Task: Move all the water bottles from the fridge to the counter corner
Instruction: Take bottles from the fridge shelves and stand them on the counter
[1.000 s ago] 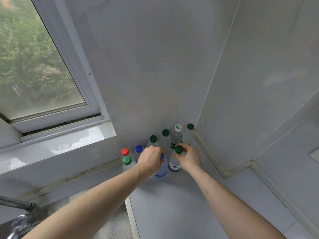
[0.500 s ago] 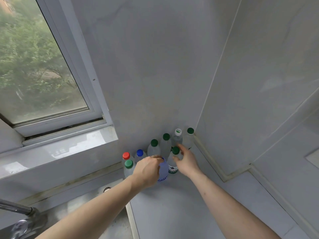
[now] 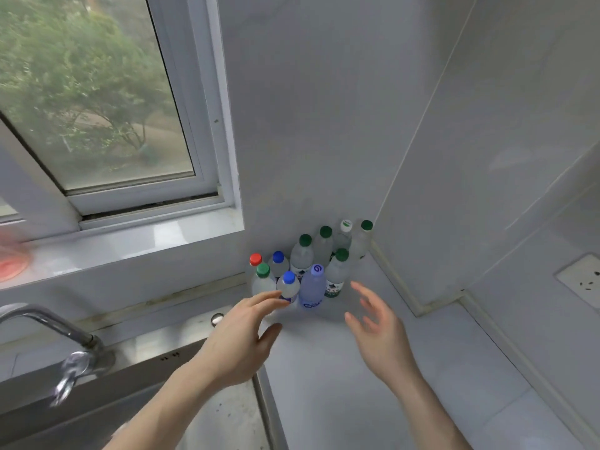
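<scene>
I see the water bottles (image 3: 311, 264), clear with green, blue, red and white caps, clustered upright in the corner of the pale counter (image 3: 373, 384) under grey tiled walls. Nearer me than the bottles, my left hand (image 3: 240, 339) and right hand (image 3: 376, 332) have a loose, empty grip, and the sink (image 3: 207, 414) lies left.

Bottles (image 3: 311, 264) standing clustered on the counter (image 3: 373, 384) in the wall corner, sink (image 3: 224, 414) and tap (image 3: 65, 345) lying to their left, window (image 3: 97, 108) sitting above the sink, wall socket (image 3: 581, 279) sitting far right
</scene>
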The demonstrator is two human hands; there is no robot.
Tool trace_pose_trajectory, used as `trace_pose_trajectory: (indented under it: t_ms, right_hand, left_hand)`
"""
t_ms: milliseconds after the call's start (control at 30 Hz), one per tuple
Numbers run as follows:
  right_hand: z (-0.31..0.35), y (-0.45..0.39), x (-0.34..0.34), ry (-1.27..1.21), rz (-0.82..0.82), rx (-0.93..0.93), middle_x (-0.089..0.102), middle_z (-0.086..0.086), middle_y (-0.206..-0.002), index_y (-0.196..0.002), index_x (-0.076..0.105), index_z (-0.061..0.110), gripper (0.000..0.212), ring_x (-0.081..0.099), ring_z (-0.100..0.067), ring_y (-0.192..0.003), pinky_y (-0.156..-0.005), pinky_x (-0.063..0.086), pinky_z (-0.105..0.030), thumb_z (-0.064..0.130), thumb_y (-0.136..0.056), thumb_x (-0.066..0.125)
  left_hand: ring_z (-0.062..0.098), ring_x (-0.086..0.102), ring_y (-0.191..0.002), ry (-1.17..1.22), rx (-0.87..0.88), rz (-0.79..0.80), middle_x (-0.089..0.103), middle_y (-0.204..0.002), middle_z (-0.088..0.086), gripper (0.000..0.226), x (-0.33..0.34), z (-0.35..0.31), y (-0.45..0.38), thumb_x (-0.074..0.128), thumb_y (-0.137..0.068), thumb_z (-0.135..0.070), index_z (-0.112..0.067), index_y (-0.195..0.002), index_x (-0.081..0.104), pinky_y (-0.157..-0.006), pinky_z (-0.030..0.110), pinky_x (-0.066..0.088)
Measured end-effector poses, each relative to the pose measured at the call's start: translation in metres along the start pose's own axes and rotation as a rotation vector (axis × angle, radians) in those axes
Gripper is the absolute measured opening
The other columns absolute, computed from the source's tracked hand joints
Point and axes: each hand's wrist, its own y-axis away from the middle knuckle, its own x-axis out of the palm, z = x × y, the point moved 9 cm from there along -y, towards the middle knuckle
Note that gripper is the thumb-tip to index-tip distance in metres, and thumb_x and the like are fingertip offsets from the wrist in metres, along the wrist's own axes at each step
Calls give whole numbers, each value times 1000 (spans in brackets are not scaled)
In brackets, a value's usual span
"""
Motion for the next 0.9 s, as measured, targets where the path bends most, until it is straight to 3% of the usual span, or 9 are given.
trace_pose_trajectory:
  t_ms: [200,300,500,667,800,900]
  right_hand:
    - [23,73,-2,112,59,-28,51,35,-144,-134,58,51,52,47,19,-130,-103,39,-5,13,-99,67]
    - [18,105,-9,161,60,-12,48,36,-146,-134,58,50,49,44,17,-134,-108,38,-10,18,-98,68]
    - [-6,169,-42,209,-16,75,42,35,-152,-138,56,50,49,39,15,-138,-115,37,-20,24,-98,69]
    - [-15,214,-66,201,-114,92,39,37,-153,-135,53,58,49,37,16,-139,-118,36,-22,29,-98,68]
    - [-25,248,-88,190,-168,128,35,39,-154,-136,48,62,50,33,18,-140,-117,33,-17,33,-99,67]
    - [-37,284,-106,185,-216,153,33,37,-156,-139,47,60,51,32,15,-142,-120,33,-21,36,-99,67]
  left_hand:
    - [-4,52,-125,97,-1,-18,40,-149,-36,36,1,21,64,62,-99,-36,-46,-133,58,-107,29,47]
    - [-1,54,-128,141,34,45,38,-150,-37,38,16,17,73,60,-99,-38,-48,-135,56,-108,33,48]
    - [9,57,-118,26,134,149,38,-154,-30,40,46,-52,82,58,-101,-41,-44,-140,52,-104,22,40]
    - [3,45,-134,-39,282,241,33,-157,-30,42,57,-102,91,55,-102,-45,-46,-143,48,-109,23,41]
    - [3,42,-137,-94,342,274,32,-157,-30,43,68,-128,103,54,-102,-45,-46,-144,46,-110,25,41]
    - [2,39,-140,-94,381,300,32,-156,-30,42,85,-148,122,54,-102,-45,-46,-144,47,-114,25,37]
